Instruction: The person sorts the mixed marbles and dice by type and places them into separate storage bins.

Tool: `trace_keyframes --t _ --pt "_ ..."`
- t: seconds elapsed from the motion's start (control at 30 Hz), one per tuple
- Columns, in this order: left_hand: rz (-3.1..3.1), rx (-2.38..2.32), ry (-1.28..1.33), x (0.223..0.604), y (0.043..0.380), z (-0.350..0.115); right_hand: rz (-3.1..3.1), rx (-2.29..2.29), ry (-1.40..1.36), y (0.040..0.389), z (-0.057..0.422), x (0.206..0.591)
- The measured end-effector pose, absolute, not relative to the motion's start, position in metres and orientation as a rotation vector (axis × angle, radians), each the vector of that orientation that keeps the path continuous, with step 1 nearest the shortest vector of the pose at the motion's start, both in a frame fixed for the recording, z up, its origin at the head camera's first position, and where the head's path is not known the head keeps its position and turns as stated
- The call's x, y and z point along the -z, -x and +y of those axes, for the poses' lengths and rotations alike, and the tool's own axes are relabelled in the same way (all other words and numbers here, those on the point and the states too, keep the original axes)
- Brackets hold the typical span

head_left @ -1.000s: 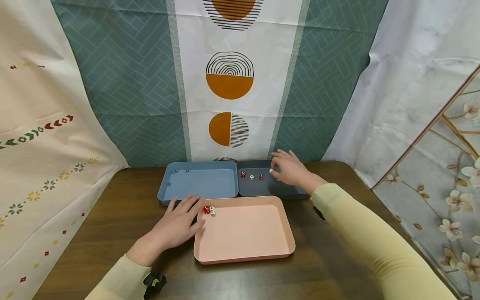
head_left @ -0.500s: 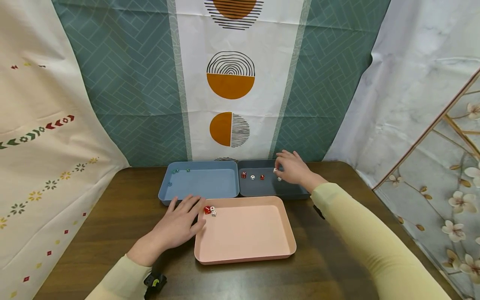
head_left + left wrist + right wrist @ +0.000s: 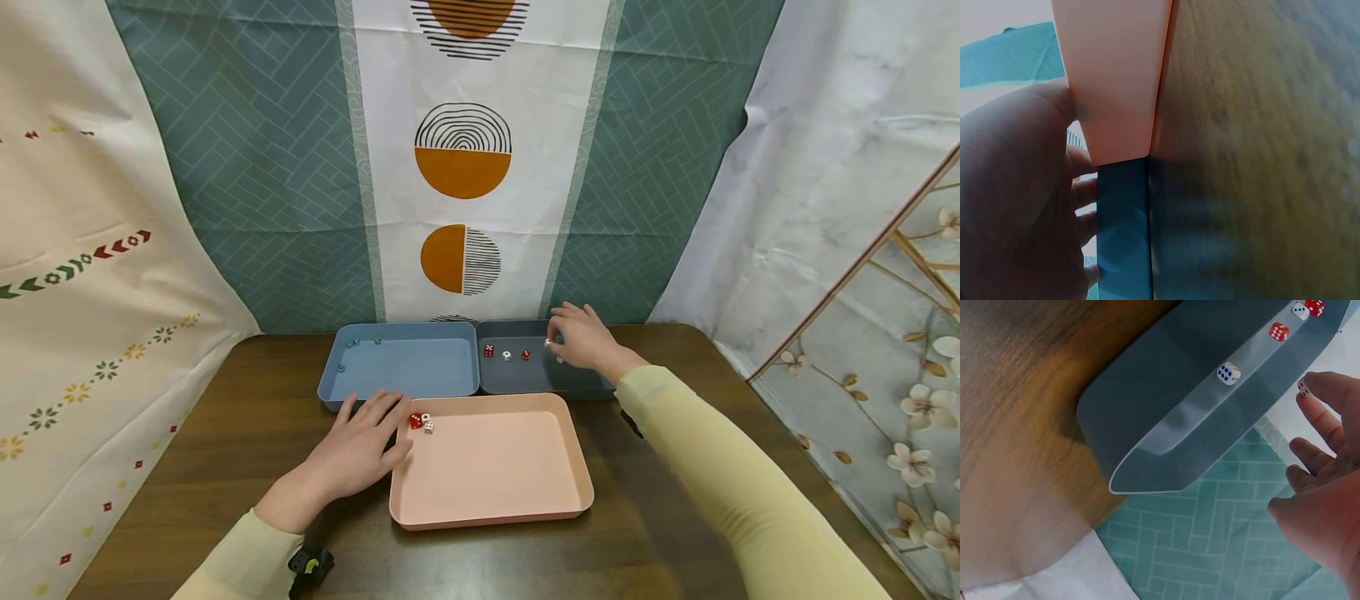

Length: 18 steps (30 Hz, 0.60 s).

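My right hand point(image 3: 582, 337) pinches a white die point(image 3: 1304, 387) between thumb and fingertip, above the dark grey-blue tray point(image 3: 525, 379). Inside that tray lie a red die point(image 3: 489, 351), a white die point(image 3: 506, 356), another red die point(image 3: 526, 355) and a further white die point(image 3: 1229, 373) close to the hand. My left hand point(image 3: 352, 446) rests at the left edge of the pink tray point(image 3: 495, 467), fingers spread and relaxed, reaching to the blue tray's front wall. Near its fingertips, a red die point(image 3: 416, 421) and two white dice point(image 3: 428, 427) sit in the pink tray's far left corner.
The lighter blue tray point(image 3: 412, 362) at the back left holds a few small green and teal pieces point(image 3: 352, 342). All three trays stand close together on a dark wooden table point(image 3: 255, 400). A patterned cloth point(image 3: 465, 208) hangs behind; other cloths hang at both sides.
My right hand has shifted slightly right over the dark tray, with the white die still pinched. The left hand keeps its place, and the dice in the trays lie as before.
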State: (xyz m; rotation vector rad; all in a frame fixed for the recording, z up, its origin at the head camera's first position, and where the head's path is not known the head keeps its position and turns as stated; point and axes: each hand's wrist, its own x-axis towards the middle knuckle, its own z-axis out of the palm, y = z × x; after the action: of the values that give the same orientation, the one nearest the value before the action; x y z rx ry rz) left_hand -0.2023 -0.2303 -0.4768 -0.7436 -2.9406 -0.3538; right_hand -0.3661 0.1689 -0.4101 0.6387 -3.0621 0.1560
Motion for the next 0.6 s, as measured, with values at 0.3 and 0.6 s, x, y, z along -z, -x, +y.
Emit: trace_keyframes --t 0.3,0.6 --pt "-2.934 0.346 0.751 0.4758 0.2042 -0.2328 -3.071 -0.161 -0.623 0.3675 0.1666 0.4120" --pt "-2.926 0.336 0.756 0.4771 0.2058 -0.2344 -3.093 -0.156 -0.610 0.3706 0.1648 0.4159"
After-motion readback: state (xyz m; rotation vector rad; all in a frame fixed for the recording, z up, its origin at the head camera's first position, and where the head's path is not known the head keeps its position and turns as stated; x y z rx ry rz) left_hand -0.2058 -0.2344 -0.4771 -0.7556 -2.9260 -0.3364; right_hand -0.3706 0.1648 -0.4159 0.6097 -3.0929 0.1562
